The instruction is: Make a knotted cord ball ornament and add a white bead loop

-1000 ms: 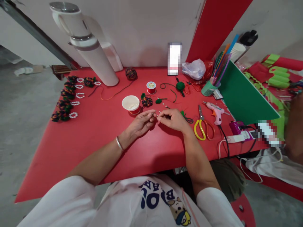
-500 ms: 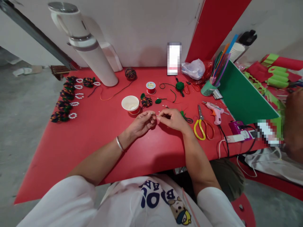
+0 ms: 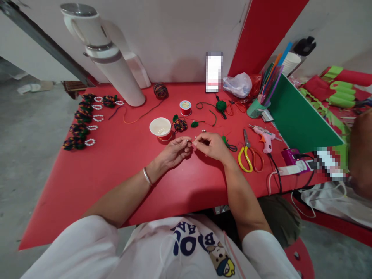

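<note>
My left hand point(image 3: 179, 151) is closed in a pinch above the red table, with a small white bead point(image 3: 187, 140) at its thumb and forefinger. Close beside it, my right hand point(image 3: 211, 146) pinches with thumb and forefinger; what lies in that pinch is too fine to make out. Tiny white beads point(image 3: 204, 131) show just beyond the right fingers. A paper cup point(image 3: 161, 127) with white beads inside stands beyond my left hand. Behind the hands lie a multicoloured yarn piece point(image 3: 180, 124), a small green leaf-shaped piece point(image 3: 194, 124) and a thread spool point(image 3: 185, 108).
Scissors point(image 3: 246, 152), a pink glue gun point(image 3: 265, 138) and a purple power strip point(image 3: 293, 157) lie to the right. Finished-looking yarn pieces with bead loops point(image 3: 90, 142) line the left edge. A tall white flask point(image 3: 116, 73) and a yarn ball point(image 3: 161, 90) stand behind.
Both hands stay almost in place, still pinching close together. The tiny white beads beyond my right fingers appear slightly shifted to the right.
</note>
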Demonstrator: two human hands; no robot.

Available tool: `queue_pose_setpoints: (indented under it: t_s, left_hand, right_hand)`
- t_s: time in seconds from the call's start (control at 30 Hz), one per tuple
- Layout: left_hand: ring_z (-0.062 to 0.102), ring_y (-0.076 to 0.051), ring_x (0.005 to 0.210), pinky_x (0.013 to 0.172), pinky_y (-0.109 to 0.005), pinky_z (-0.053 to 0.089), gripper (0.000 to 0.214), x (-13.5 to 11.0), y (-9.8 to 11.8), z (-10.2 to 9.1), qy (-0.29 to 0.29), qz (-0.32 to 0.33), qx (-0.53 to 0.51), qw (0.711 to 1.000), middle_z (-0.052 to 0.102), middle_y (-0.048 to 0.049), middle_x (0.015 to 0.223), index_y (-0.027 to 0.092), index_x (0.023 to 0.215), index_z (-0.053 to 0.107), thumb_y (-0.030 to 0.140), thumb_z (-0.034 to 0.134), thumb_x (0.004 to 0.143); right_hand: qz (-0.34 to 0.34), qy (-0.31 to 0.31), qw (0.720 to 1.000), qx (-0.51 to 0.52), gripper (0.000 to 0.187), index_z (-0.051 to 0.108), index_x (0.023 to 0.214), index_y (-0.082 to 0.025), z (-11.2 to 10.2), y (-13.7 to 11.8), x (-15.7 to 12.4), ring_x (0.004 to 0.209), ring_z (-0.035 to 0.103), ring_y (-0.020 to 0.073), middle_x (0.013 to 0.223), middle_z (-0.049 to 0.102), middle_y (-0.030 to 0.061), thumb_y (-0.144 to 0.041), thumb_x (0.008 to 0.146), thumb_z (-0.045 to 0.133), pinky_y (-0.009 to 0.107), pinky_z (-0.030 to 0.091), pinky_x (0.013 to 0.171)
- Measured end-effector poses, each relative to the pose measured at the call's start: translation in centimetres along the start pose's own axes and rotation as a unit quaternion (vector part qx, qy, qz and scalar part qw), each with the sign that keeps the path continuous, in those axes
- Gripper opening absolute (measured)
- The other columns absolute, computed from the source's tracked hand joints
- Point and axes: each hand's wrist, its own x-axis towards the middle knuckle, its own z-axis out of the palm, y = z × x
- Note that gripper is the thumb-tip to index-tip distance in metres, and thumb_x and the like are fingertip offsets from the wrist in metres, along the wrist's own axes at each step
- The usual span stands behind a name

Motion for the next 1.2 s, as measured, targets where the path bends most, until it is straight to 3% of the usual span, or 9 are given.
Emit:
queue_pose_setpoints:
  t_s: [0.97, 1.2]
  left_hand:
    - [0.052, -0.009, 0.052, 0.05, -0.022, 0.044, 0.035, 0.04, 0.22, 0.19, -0.002, -0.02, 0.014, 1.0, 0.064, -0.0004, 0.065, 0.013, 0.088, 0.076, 0.04, 0.093, 0.073]
    - [0.052, -0.009, 0.053, 0.05, -0.022, 0.042, 0.028, 0.01, 0.21, 0.21, -0.005, -0.023, 0.008, 1.0, 0.064, -0.0008, 0.067, 0.013, 0.089, 0.074, 0.037, 0.087, 0.082]
  right_hand:
    - [-0.003, 0.006, 1.0, -0.016, 0.016, 0.073, 0.077, -0.019, 0.38, -0.1, 0.03, 0.06, 0.053, 0.0111, 0.067, 0.067, -0.0001, -0.028, 0.087, 0.066, 0.025, 0.039, 0.06]
    - [-0.022, 0.03, 0.999, -0.034, 0.014, 0.074, 0.077, -0.019, 0.57, 0.04, 0.04, 0.06, 0.053, 0.0106, 0.067, 0.067, -0.0006, -0.025, 0.087, 0.066, 0.025, 0.04, 0.062]
